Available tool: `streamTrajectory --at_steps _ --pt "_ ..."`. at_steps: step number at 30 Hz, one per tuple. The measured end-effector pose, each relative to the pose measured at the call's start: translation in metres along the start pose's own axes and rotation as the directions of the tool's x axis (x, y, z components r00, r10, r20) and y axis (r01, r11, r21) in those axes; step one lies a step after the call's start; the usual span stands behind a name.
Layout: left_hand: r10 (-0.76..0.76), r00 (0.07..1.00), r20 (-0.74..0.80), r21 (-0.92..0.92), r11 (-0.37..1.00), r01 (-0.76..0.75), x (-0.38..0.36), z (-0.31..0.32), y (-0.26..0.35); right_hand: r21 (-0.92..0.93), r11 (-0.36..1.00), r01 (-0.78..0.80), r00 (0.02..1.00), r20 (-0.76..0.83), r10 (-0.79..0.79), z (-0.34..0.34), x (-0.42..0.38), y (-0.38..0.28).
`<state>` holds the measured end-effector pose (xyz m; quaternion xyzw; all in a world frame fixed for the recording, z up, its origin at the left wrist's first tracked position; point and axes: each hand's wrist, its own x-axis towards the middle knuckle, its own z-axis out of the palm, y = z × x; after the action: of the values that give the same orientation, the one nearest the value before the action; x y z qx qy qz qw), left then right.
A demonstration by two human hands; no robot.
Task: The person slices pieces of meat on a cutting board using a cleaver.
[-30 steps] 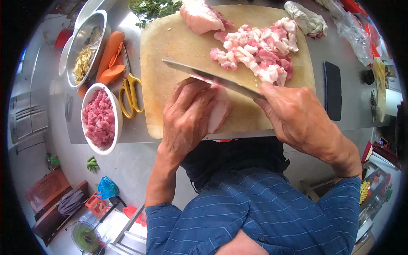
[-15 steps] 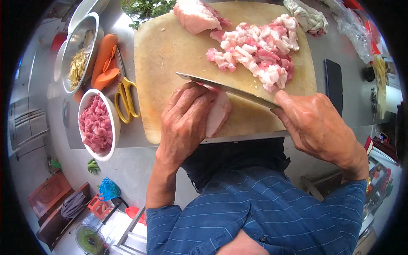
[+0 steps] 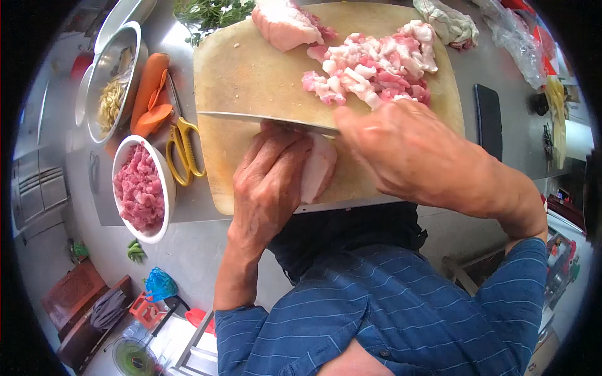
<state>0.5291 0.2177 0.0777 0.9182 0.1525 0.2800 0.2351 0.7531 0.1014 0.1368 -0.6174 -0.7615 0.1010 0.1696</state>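
Note:
My left hand [image 3: 271, 164] presses a slab of pale pink pork [image 3: 318, 168] against the cutting board [image 3: 241, 78], fingers curled over its far end. In my right hand [image 3: 401, 147] is the handle of a kitchen knife [image 3: 269, 120], hidden by the fist. The blade lies across the far edge of the slab, right against the left fingertips, its tip pointing left. Beyond the knife, a heap of cut fatty pork pieces [image 3: 382, 66] covers the board's right side. A bigger pork chunk [image 3: 285, 26] rests at the board's far edge.
Left of the board are a white bowl of chopped meat [image 3: 139, 188], yellow-handled scissors [image 3: 183, 150], carrots [image 3: 150, 94] and a metal bowl of pale strips [image 3: 111, 103]. Green herbs [image 3: 210, 15] lie behind. At right are a dark phone [image 3: 488, 122], a cloth [image 3: 448, 24] and plastic bags [image 3: 517, 44].
My right hand has moved left, carrying the knife, so the blade reaches further left past my left fingers. My left hand keeps its hold on the slab. The view shifted slightly.

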Motion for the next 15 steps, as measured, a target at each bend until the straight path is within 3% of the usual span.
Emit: streamTrajectory --at_steps 3,5,6,8,9,11,15 --pt "-0.014 1.0 0.002 -0.001 1.0 0.014 -0.001 -0.002 0.003 0.113 0.99 0.085 0.995 0.036 -0.09 0.012 0.015 0.0" --pt "0.0 1.0 0.002 0.002 1.0 0.0 -0.001 -0.001 0.004 0.1 0.965 0.243 0.958 -0.18 -0.223 0.022 0.027 -0.003" --pt "-0.013 1.0 0.002 0.028 1.0 0.013 -0.003 -0.001 0.003 0.093 0.968 0.233 0.958 -0.194 -0.212 0.018 0.036 -0.004" --pt "-0.016 1.0 0.002 0.071 0.997 0.016 -0.002 0.0 0.004 0.167 0.983 0.083 0.968 0.22 -0.119 0.008 0.05 -0.008" --pt "-0.014 1.0 0.002 0.082 0.997 0.013 -0.002 -0.001 0.004 0.168 0.982 0.09 0.969 0.211 -0.125 0.007 0.044 -0.007" --pt "-0.002 1.0 -0.01 0.105 0.994 0.003 -0.003 0.001 0.005 0.144 0.984 0.104 0.992 0.051 -0.112 0.005 0.018 -0.003" --pt "0.012 1.0 -0.01 0.078 0.997 -0.011 -0.002 0.002 0.001 0.036 0.992 0.123 0.992 -0.041 -0.122 -0.021 -0.037 -0.006"
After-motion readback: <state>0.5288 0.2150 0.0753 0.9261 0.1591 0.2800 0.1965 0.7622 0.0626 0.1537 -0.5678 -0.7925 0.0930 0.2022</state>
